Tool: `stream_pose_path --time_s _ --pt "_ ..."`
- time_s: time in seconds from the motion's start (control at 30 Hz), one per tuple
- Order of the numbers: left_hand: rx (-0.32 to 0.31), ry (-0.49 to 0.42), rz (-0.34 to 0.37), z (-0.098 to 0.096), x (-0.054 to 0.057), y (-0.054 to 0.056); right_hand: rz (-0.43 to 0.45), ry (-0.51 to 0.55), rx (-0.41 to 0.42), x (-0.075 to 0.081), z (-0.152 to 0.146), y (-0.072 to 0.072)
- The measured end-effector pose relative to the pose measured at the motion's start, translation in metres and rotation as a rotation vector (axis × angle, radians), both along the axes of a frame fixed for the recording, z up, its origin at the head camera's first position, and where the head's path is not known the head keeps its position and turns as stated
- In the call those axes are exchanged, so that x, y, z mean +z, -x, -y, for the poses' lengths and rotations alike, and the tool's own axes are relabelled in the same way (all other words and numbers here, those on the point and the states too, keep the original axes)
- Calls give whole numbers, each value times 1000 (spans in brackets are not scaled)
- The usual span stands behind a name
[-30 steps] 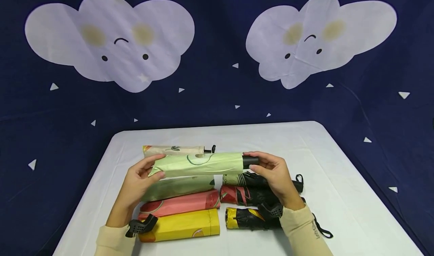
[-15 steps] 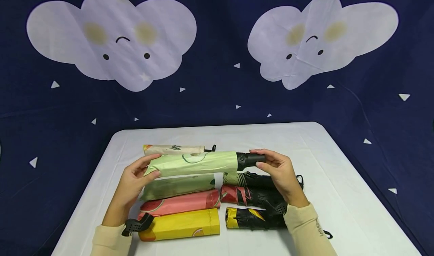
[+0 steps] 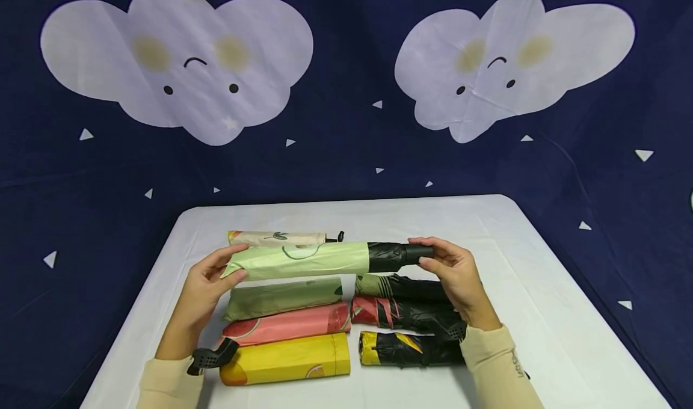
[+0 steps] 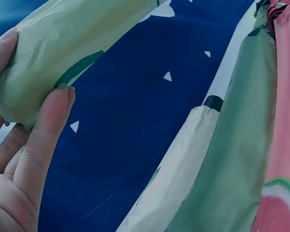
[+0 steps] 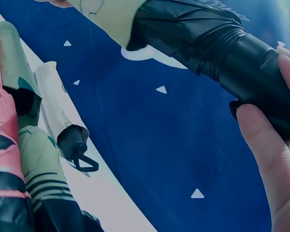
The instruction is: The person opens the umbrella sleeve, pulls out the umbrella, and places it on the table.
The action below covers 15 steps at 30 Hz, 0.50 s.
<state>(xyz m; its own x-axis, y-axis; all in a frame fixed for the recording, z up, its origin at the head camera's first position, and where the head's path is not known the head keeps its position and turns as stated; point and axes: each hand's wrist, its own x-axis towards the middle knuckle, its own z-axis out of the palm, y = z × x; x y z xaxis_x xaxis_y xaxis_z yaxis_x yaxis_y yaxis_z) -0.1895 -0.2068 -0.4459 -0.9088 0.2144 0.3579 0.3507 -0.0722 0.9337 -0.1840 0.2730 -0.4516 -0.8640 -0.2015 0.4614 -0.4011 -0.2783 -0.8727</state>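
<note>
Above the table, a folded umbrella [image 3: 386, 257] sticks partway out of a light green sleeve [image 3: 319, 263] with an avocado-like print. My left hand [image 3: 200, 285] pinches the sleeve's far left end between thumb and fingers. The right hand [image 3: 457, 279] grips the umbrella's black handle [image 3: 419, 253] at the other end. In the right wrist view, pleated black cloth [image 5: 183, 34] shows between sleeve mouth and handle. The rest of the umbrella is hidden inside the sleeve. The left wrist view shows fingers around the pale green sleeve [image 4: 77, 43].
Flat sleeves in green [image 3: 287, 298], pink [image 3: 292, 323] and yellow [image 3: 292, 359] lie on the white table [image 3: 563, 337]. To their right lie folded umbrellas: green-black [image 3: 373, 285], red-black [image 3: 390, 311] and yellow-black [image 3: 400, 349]. A cream-sleeved umbrella [image 3: 287, 239] lies behind.
The hands have moved apart, the left one leftward with the sleeve, the right one rightward with the handle. More of the umbrella's black cloth now shows out of the sleeve.
</note>
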Motion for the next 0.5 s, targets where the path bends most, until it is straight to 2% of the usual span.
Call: stream_pose_path --time_s 0.2,0.5 --pt "1 -68 15 4 -3 1 -4 10 -1 -1 -10 -2" --pt "43 -62 49 13 -13 6 21 14 -25 -4 -24 -2"
